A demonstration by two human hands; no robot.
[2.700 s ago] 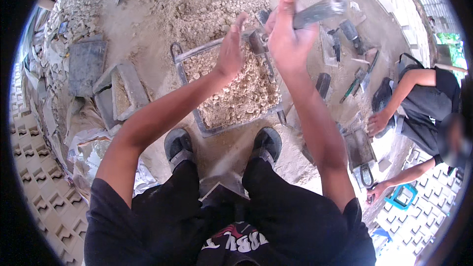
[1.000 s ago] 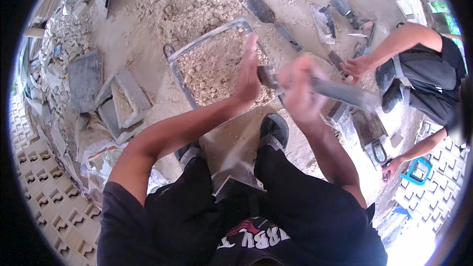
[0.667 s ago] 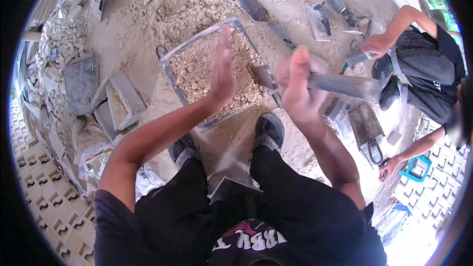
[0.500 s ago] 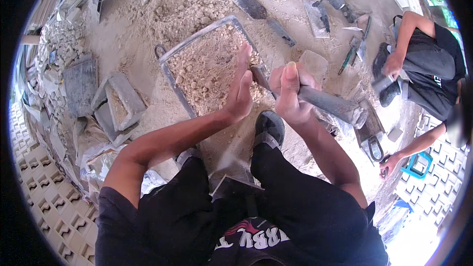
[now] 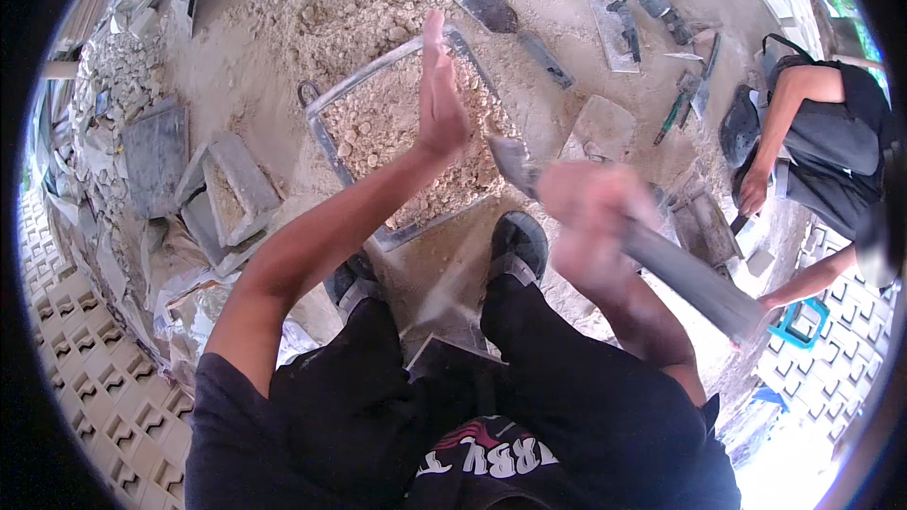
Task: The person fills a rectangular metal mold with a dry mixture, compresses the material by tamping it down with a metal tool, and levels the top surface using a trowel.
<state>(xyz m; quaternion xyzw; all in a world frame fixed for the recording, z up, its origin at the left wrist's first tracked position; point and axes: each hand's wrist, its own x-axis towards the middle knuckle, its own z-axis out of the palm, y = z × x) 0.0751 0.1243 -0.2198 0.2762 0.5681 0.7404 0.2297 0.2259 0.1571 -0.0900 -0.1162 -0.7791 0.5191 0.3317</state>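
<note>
A square grey metal frame [image 5: 337, 153] sits on the ground, filled with crumbly tan earth [image 5: 373, 123] that has small lumps on top. Edge-on above this fill, my left hand [image 5: 441, 104] is open, its fingers stretched out toward the far rim and holding nothing. My right hand [image 5: 590, 212], smeared by motion, is closed round a hand tool [image 5: 694, 279]. That tool has a narrow, curved metal blade pointing at the frame's right side and a thick grey shaft running back to the right. Both my feet stand just this side of the frame.
Loose earth [image 5: 350, 5] is heaped beyond the frame. A flat trowel blade [image 5: 486, 8] and several hand tools lie to the far right. Hollow blocks [image 5: 236, 194] and rubble are at left. A co-worker [image 5: 822, 123] squats at right, near a turquoise handle [image 5: 801, 323].
My left hand has moved up and left, away from the right hand. My right hand has swung right and nearer with the tool. The co-worker's upper hand has lowered slightly.
</note>
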